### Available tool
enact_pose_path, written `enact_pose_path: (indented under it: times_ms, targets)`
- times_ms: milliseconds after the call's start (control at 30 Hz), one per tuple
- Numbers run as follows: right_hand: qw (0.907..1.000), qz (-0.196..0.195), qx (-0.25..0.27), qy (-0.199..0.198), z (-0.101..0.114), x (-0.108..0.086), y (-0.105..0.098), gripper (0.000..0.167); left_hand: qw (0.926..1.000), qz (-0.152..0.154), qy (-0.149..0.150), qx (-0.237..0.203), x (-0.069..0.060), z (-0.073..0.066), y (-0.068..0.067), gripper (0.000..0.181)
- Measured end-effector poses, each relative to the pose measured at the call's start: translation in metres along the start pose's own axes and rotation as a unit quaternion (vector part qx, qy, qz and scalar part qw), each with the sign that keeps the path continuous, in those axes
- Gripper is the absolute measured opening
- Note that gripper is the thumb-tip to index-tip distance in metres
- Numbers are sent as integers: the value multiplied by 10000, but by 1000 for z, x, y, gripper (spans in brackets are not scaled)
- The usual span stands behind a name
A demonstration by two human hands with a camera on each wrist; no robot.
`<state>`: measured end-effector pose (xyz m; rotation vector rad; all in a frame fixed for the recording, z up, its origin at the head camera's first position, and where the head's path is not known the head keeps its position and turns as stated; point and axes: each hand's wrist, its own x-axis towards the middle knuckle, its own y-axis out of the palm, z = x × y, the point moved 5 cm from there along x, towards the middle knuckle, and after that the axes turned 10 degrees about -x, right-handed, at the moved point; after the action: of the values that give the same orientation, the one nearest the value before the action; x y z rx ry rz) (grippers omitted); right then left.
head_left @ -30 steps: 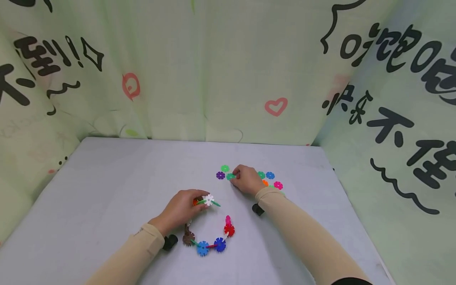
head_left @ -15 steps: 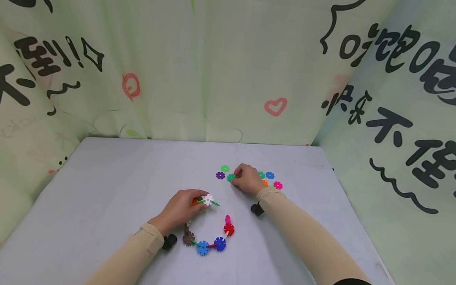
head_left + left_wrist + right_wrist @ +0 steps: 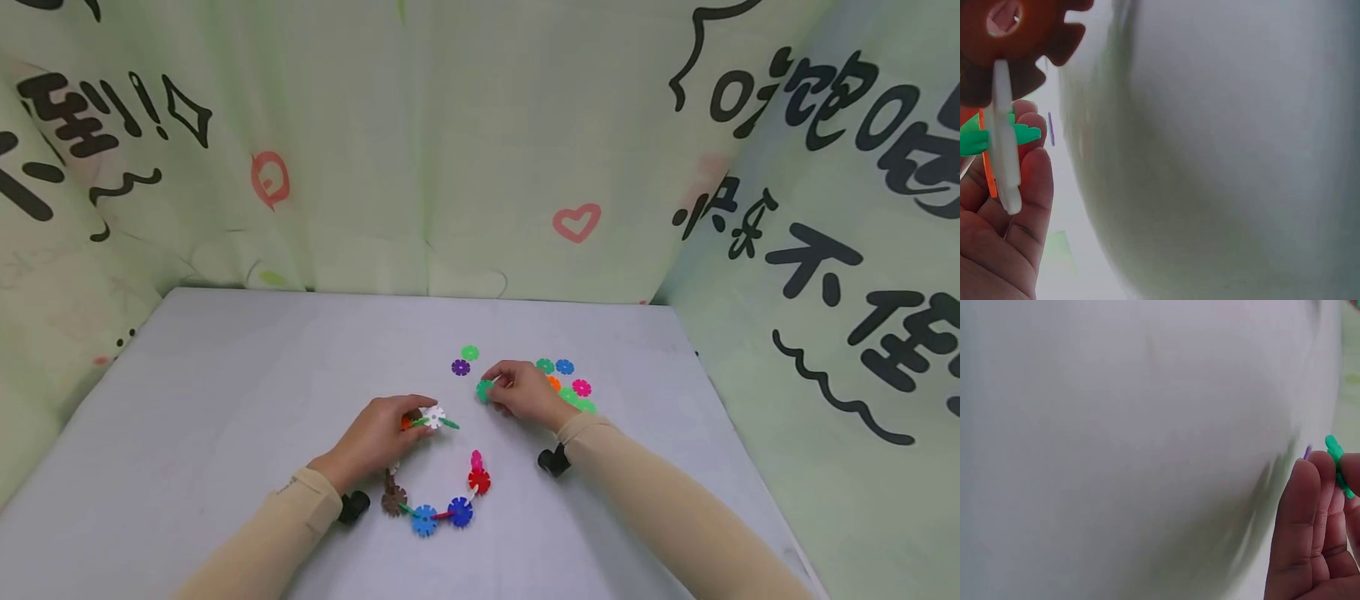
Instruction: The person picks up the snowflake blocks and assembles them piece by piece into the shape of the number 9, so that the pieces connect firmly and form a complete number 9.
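Note:
In the head view my left hand (image 3: pixel 375 437) holds the upper left end of a curved chain of snowflake building discs. At that end a white disc (image 3: pixel 434 417) and a green disc (image 3: pixel 450 423) stick out past the fingertips. An orange piece (image 3: pixel 989 169) and a brown disc (image 3: pixel 1035 25) show beside them in the left wrist view. The chain runs down through a second brown disc (image 3: pixel 393 501), a light blue disc (image 3: pixel 424 521) and a dark blue disc (image 3: pixel 461 512) to a red disc (image 3: pixel 479 481) and a pink disc (image 3: pixel 477 460). My right hand (image 3: pixel 532 396) pinches a loose green disc (image 3: pixel 484 390).
Left of my right hand lie a light green disc (image 3: pixel 469 352) and a purple disc (image 3: pixel 461 367). Several more lie behind and right of it, among them a blue disc (image 3: pixel 565 367) and a pink-red disc (image 3: pixel 581 387). A curtain (image 3: pixel 360 167) hangs behind the white table (image 3: pixel 225 400).
My right hand has picked up the green disc and drawn it nearer, away from the purple and light green discs. The left hand keeps its hold on the chain, almost still.

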<state>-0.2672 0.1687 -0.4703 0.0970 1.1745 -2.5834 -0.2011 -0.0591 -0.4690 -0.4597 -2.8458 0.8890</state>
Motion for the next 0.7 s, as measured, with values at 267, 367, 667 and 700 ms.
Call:
enact_pose_path:
  times_ms: [267, 367, 667, 700]
  targets:
    - [9965, 433, 587, -406, 10, -29, 9, 7, 10000, -42, 14, -63, 1, 0, -1, 40]
    - [9947, 596, 662, -508, 13, -37, 12, 10, 9999, -58, -58, -90, 1, 1, -1, 41]
    - [9925, 675, 829, -598, 21, -48, 19, 15, 9998, -122, -97, -118, 0, 2, -2, 45]
    - [9926, 652, 830, -600, 21, -48, 20, 15, 9998, -122, -91, -121, 0, 1, -2, 44]
